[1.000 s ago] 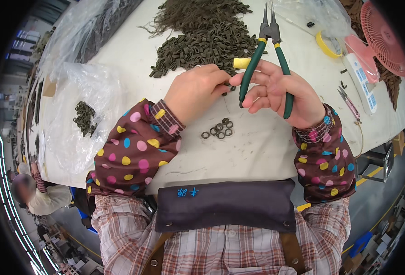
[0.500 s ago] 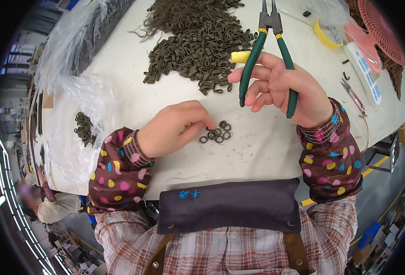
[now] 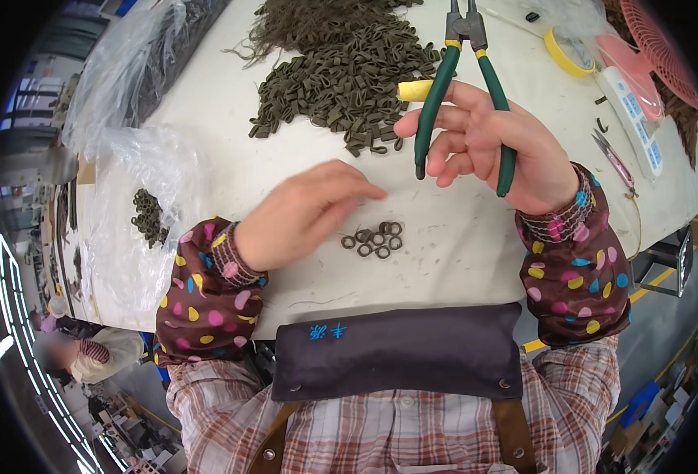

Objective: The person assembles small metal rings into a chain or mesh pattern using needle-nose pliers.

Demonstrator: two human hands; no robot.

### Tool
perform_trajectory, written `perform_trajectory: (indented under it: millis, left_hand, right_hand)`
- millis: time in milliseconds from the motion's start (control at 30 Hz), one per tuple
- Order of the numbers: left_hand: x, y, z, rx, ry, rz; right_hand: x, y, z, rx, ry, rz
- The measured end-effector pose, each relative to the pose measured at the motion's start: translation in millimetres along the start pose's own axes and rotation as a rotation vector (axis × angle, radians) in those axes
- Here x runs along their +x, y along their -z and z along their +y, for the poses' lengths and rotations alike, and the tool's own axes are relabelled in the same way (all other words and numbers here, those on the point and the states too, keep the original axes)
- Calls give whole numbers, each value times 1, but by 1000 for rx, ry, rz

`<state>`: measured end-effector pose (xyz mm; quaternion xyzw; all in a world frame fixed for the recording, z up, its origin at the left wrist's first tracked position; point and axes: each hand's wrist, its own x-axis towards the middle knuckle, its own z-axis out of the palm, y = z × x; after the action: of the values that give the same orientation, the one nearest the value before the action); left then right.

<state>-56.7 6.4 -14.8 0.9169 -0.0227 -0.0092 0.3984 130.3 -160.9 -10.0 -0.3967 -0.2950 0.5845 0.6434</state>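
Pliers (image 3: 465,31) with green handles and slim pointed jaws rest in my right hand (image 3: 515,150), jaws toward the far edge and handles spread. Yellow tape (image 3: 414,91) wraps one fingertip of this hand. My left hand (image 3: 305,212) hovers over the table with fingers stretched out and slightly blurred; I see nothing in it. Just beyond its fingertips, toward me, lies a loose group of small dark rings (image 3: 373,238). At the far middle, a heap of dark olive fabric loops (image 3: 349,79) spreads across the white table (image 3: 452,245).
Clear plastic sheeting (image 3: 128,268) with a small dark cluster of pieces (image 3: 150,217) covers the left side. On the right are small scissors (image 3: 613,162), a white power strip (image 3: 632,118), a yellow tape roll (image 3: 568,51) and a pink fan (image 3: 665,51). Another person (image 3: 88,351) is far left.
My left hand has lifted off the rings and its fingers have straightened. The rings lie more spread out and a little nearer me. My right hand keeps the pliers almost still.
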Motion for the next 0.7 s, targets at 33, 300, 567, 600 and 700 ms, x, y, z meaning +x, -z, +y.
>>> perform_trajectory:
  millis: [33,300,567,600,700]
  left_hand:
    - [-2,8,0,2,107,24]
    - [5,-1,-2,165,164,135]
    - [43,-18,-21,487,74,309]
    - [40,-24,-26,500,73,336]
    - [44,-37,-24,448,2,376]
  right_hand:
    - [-1,-2,-2,-57,-1,7]
    - [-3,4,-3,-52,-18,-3]
    - [8,3,1,8,-34,-8]
    - [6,0,3,-4,-42,45]
    - [-7,1,2,-52,-42,119]
